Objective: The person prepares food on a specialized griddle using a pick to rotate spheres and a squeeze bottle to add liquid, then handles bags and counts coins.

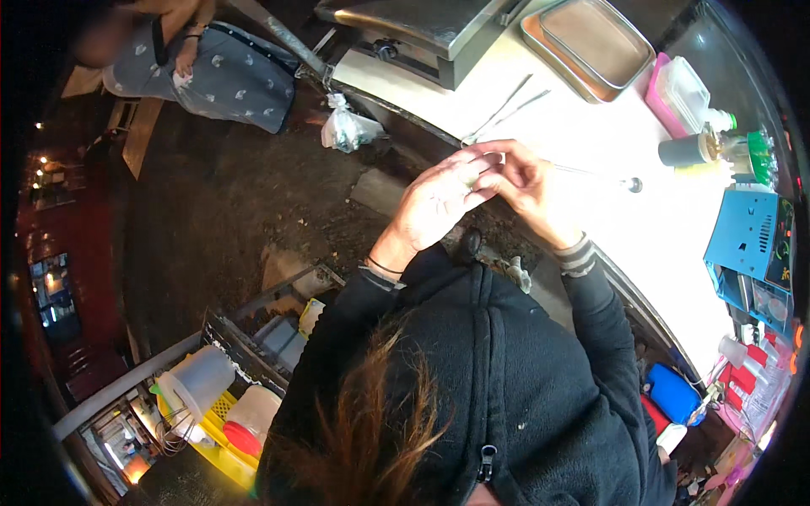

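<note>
My left hand (439, 201) is turned palm up at the counter's near edge, its fingers stretched out and slightly bent. Against those fingers, my right hand (537, 196) has its thumb and fingertips drawn together in a pinch. Whatever lies between the fingertips, if anything, is too small to make out. A long-handled spoon (634, 184) rests on the white counter (624, 244) just right of my right hand, part of its handle hidden behind it. Beyond both hands lie thin metal tongs (504, 111).
Metal trays (597, 42), a pink container (668, 99) and jars (688, 150) stand at the back right, with a blue appliance (742, 236) nearer. A metal box (422, 29) sits far left on the counter. Below hangs a plastic bag (348, 128). A person (202, 72) sits beyond.
</note>
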Motion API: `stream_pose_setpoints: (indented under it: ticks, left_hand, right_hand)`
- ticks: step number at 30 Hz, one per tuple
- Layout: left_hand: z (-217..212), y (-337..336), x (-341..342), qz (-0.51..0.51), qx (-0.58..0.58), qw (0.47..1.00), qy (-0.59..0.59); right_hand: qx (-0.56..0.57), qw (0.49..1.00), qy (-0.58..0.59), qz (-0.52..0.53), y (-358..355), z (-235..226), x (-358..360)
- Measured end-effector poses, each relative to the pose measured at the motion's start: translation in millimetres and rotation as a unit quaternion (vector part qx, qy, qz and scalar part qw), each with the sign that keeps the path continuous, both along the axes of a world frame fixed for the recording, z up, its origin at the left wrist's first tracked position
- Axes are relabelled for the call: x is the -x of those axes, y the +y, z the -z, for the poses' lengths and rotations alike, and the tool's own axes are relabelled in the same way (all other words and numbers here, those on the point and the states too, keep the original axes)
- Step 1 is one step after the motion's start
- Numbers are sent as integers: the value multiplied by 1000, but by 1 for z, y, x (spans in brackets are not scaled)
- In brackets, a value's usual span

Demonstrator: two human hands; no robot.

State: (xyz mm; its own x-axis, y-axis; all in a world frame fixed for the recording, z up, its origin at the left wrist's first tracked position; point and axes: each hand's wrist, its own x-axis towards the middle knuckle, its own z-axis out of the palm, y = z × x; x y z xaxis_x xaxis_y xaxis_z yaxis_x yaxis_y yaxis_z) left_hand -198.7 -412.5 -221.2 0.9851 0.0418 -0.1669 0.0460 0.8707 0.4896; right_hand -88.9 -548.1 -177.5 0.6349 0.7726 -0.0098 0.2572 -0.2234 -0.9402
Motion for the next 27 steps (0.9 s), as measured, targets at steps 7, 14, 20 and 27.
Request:
stream_pose_setpoints:
  ticks: [7,14,20,27]
  left_hand:
    - [-8,-2,-19,34,124,992,10]
    - [-13,10,-18,84,154,984,-27]
    - [-5,31,-6,63,154,986,-25]
    - [2,35,9,-39,53,998,3]
  right_hand:
    - [7,992,-122,-40,-1,1,-11]
    - [17,998,-68,5,4,16,-12]
    - [-160,982,67,74,19,36,-3]
    - [-228,852,446,154,27,32,26]
